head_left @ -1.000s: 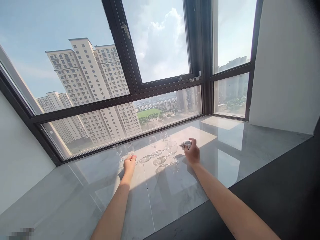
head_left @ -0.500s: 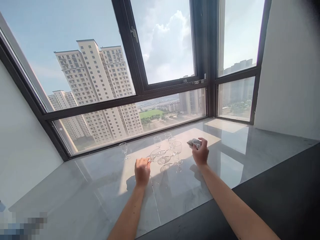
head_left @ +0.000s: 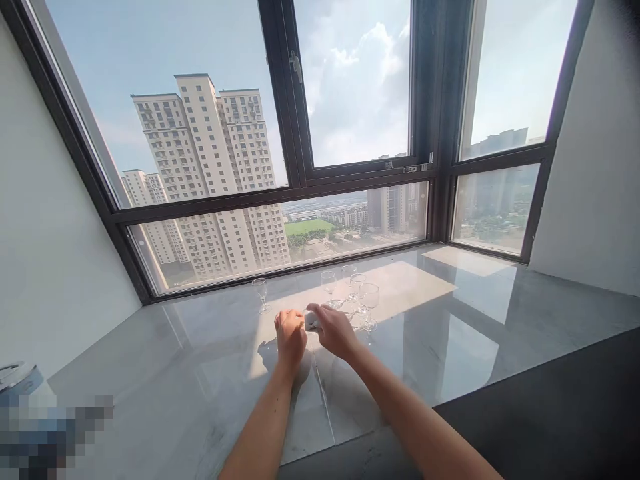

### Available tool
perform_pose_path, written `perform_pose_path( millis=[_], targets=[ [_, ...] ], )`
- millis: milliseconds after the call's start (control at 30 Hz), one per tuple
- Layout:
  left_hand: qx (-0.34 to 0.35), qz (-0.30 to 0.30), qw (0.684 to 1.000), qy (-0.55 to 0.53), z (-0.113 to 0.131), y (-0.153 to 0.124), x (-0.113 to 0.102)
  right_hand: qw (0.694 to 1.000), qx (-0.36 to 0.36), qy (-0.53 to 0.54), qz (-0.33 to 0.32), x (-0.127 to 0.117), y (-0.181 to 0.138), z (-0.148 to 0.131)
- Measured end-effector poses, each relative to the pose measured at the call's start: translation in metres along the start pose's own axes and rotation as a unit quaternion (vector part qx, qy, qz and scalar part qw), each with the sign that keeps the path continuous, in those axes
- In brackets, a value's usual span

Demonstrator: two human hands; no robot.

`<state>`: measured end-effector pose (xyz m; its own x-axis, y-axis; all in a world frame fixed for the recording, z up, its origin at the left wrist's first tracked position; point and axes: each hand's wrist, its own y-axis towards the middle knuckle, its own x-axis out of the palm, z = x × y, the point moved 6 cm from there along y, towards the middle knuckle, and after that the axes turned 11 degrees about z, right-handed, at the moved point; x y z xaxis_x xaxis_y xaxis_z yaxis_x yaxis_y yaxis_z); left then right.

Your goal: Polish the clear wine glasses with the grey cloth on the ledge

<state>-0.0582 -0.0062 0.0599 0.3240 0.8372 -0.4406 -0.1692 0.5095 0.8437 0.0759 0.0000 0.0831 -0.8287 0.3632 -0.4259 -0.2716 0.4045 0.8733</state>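
My left hand is closed over the sill, holding a small stemmed glass that my hands and the cloth now hide. Right beside it, my right hand grips a crumpled white cloth against where that glass is. Just beyond my right hand, several clear stemmed glasses stand upright close together; the nearest is a goblet, with another glass to its left. Apart from these, a single stemmed glass stands upright near the window frame, behind my left hand.
The glossy marble sill has its front edge close to my forearms. Dark window frames border its back. At the lower left is a can-like container, partly blurred out. A white wall rises at the right.
My right hand has moved left with the cloth, from right of the glasses to my left hand. The held glass's bowl, visible before, is now covered. The view has shifted slightly.
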Motion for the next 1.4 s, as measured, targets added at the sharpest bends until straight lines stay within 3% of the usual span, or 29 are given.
perform_pose_path(
  millis=[100,167,500,700,933,1100,1267,1400],
  targets=[
    [0.025,-0.026,0.999,-0.02,0.002,-0.001,0.002,0.991,0.129,0.032,0.023,0.005,0.0,0.028],
    [0.043,-0.045,0.998,-0.021,0.003,-0.002,0.005,0.981,0.176,0.066,0.045,0.003,-0.005,0.04],
    [0.011,-0.023,0.995,-0.101,-0.002,-0.001,0.009,0.956,0.241,0.14,0.089,-0.003,-0.013,0.055],
    [-0.071,-0.073,0.986,-0.129,-0.007,-0.003,0.009,0.902,0.338,0.252,0.094,0.004,-0.019,0.063],
    [-0.133,-0.111,0.985,-0.015,-0.016,-0.008,0.012,0.869,0.351,0.342,0.063,0.012,-0.021,0.052],
    [-0.134,-0.067,0.987,0.054,-0.02,-0.008,0.006,0.878,0.316,0.351,0.076,0.002,-0.016,0.04],
    [-0.11,-0.028,0.99,0.086,-0.02,-0.009,0.003,0.933,0.245,0.247,0.094,-0.008,-0.014,0.029],
    [-0.084,-0.047,0.992,0.086,-0.019,-0.01,0.006,0.963,0.201,0.148,0.107,-0.012,-0.015,0.023]
  ],
)
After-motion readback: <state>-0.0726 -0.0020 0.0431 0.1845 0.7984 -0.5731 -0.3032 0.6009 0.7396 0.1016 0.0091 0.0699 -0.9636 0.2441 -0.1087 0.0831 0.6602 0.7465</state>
